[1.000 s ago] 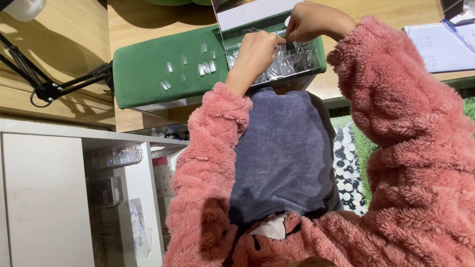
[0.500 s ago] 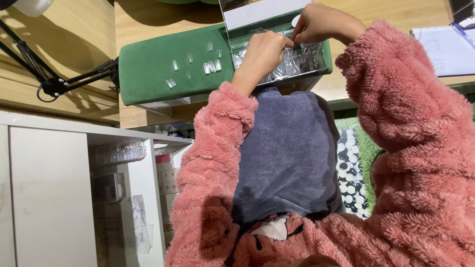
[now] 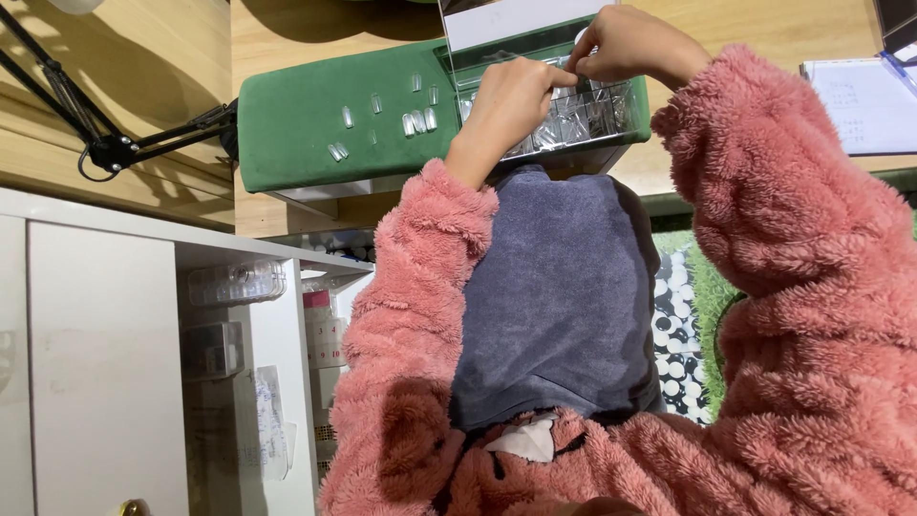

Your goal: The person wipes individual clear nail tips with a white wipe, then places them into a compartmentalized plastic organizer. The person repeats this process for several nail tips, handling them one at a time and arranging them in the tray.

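A clear plastic organiser box (image 3: 583, 119) with small compartments of clear nail tips rests on the right end of a green padded cushion (image 3: 306, 129). My left hand (image 3: 506, 100) hovers over the box, its index finger and thumb pinched towards my right hand. My right hand (image 3: 626, 43) is pinched over the box's far side; the two sets of fingertips meet on a small clear nail tip that is barely visible. Several loose clear nail tips (image 3: 415, 119) lie on the cushion to the left of the box. Fluffy pink sleeves cover both arms.
A wooden desk (image 3: 287, 38) carries the cushion. A black lamp arm (image 3: 115, 143) is clamped at left. A white shelf unit (image 3: 229, 325) with clear boxes stands below left. A notepad (image 3: 864, 100) lies at right. A grey-blue cloth (image 3: 559, 296) covers my lap.
Both hands have drawn closer together over the box, fingertips now meeting. The view has shifted slightly, so everything sits a little further right in the picture.
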